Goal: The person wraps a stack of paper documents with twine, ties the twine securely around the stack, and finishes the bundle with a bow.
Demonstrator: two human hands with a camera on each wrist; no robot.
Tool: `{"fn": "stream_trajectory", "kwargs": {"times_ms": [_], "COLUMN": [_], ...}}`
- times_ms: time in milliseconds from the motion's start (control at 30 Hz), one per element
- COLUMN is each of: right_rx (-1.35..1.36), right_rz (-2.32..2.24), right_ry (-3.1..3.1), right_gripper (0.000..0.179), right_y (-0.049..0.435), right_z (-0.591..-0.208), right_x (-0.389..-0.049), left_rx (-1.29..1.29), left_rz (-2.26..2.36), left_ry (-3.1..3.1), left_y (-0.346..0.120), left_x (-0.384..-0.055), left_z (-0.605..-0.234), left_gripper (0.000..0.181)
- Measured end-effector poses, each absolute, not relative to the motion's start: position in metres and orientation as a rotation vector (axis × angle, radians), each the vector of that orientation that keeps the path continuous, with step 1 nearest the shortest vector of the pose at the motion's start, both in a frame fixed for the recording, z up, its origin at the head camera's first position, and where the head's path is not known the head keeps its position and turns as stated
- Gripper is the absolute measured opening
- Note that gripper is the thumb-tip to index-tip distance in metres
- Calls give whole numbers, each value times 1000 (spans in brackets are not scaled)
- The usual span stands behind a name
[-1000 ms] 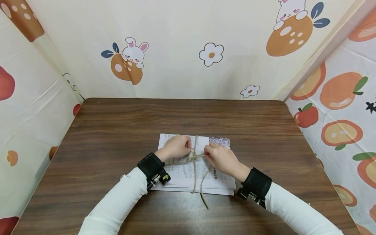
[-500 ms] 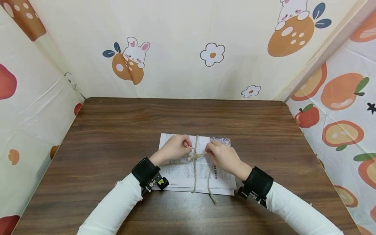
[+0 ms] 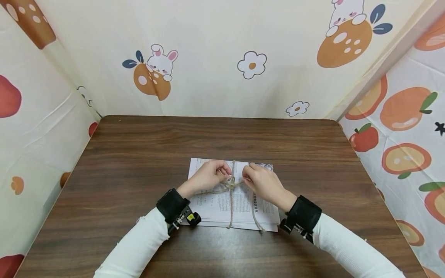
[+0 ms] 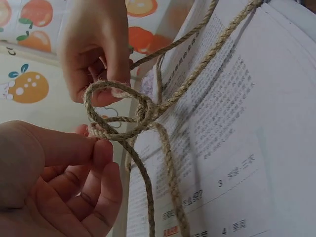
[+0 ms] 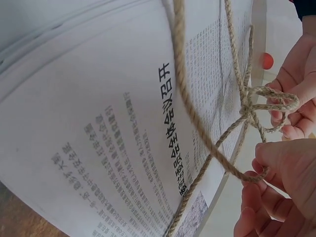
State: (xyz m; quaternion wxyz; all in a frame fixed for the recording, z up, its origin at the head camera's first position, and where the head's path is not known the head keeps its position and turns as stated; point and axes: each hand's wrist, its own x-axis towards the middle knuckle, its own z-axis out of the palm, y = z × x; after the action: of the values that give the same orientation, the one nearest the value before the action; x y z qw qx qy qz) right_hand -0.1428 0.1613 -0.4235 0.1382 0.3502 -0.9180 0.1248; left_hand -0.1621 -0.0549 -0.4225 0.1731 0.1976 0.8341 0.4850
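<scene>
A stack of printed papers [image 3: 215, 210] lies on the table, with jute twine [image 3: 231, 210] crossing it both ways and knotted near the middle. Just left of the knot [image 4: 144, 112], my left hand [image 3: 208, 177] pinches a raised loop of twine between thumb and index finger. On the other side, my right hand [image 3: 265, 184] pinches a strand [image 5: 239, 173] between thumb and fingertips. From it a loose tail [image 3: 256, 220] hangs down over the stack's front edge. The right wrist view shows small loops [image 5: 276, 101] standing up from the knot beside my left fingers [image 5: 303, 98].
The wooden table [image 3: 139, 146] reaches around the stack on all sides. A cream curtain [image 3: 208, 77] with rabbit and flower prints stands behind it, and a fruit-print curtain [image 3: 410, 127] runs along the right. Black camera straps [image 3: 172, 204] circle both wrists.
My left fingers have moved slightly right, in toward the knot. The loose tail under my right hand has swung to the right across the front of the stack. The stack stays put.
</scene>
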Motion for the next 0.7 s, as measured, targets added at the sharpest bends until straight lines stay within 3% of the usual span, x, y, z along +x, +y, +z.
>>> {"fn": "stream_trajectory", "kwargs": {"times_ms": [433,700], "right_rx": [1035,1050], "right_rz": [515,603], "right_ry": [-2611,-2654], "right_gripper": [12,13], "right_y": [155,147], "right_z": [-427,-429], "right_x": [-140,-136], "left_rx": [524,564], "left_rz": [1327,1259], "left_ry": [2353,2393], "left_y": [-52,-50], "left_x": [-158,-156], "left_z": [-429,-435], "left_gripper": [3,9]}}
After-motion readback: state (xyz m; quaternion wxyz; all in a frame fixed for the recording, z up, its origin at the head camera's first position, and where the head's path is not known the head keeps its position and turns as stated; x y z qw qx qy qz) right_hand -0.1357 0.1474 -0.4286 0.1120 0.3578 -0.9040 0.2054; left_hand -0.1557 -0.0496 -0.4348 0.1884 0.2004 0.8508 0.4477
